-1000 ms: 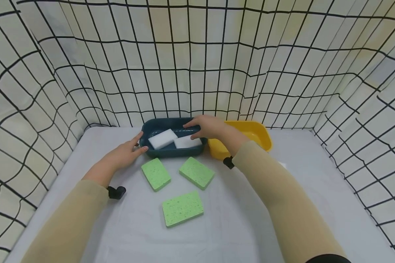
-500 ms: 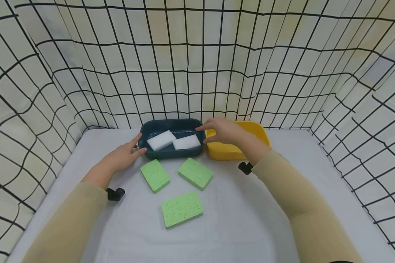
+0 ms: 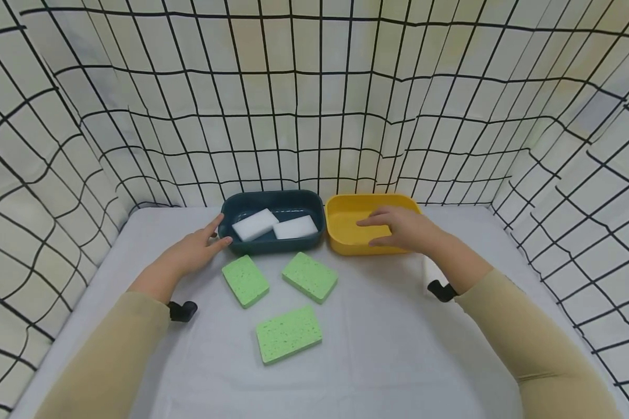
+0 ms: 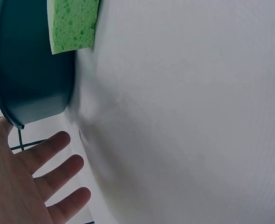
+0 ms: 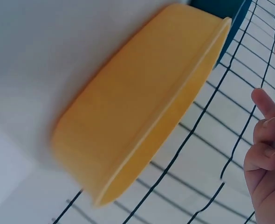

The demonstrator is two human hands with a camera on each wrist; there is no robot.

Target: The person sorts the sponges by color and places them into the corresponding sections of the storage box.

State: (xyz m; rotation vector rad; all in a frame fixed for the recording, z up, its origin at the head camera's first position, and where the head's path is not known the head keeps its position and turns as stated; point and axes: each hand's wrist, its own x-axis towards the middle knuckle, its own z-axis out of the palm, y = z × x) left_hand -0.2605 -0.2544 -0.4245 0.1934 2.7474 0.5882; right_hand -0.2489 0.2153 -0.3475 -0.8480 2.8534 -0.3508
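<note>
In the head view, a dark teal plastic tub [image 3: 272, 247] holds two white sponge blocks [image 3: 255, 224], lying side by side. My left hand [image 3: 191, 251] is at the tub's left end, thumb and index finger touching its rim. In the left wrist view, its other fingers [image 4: 58, 182] are straight and apart from the tub. My right hand [image 3: 406, 228] hovers over the right part of a yellow tub [image 3: 346, 247], fingers loosely bent around nothing. No thing shows inside the visible part of the yellow tub.
Three green sponges [image 3: 245, 281] lie loose on the white cloth [image 3: 377, 349] in front of the tubs. A white object [image 3: 431, 270] is partly hidden by my right wrist. Black wire mesh [image 3: 299, 116] stands behind and at both sides.
My right hand has moved right, from above the white blocks in the teal tub to above the yellow tub. My left hand stays at the teal tub's end.
</note>
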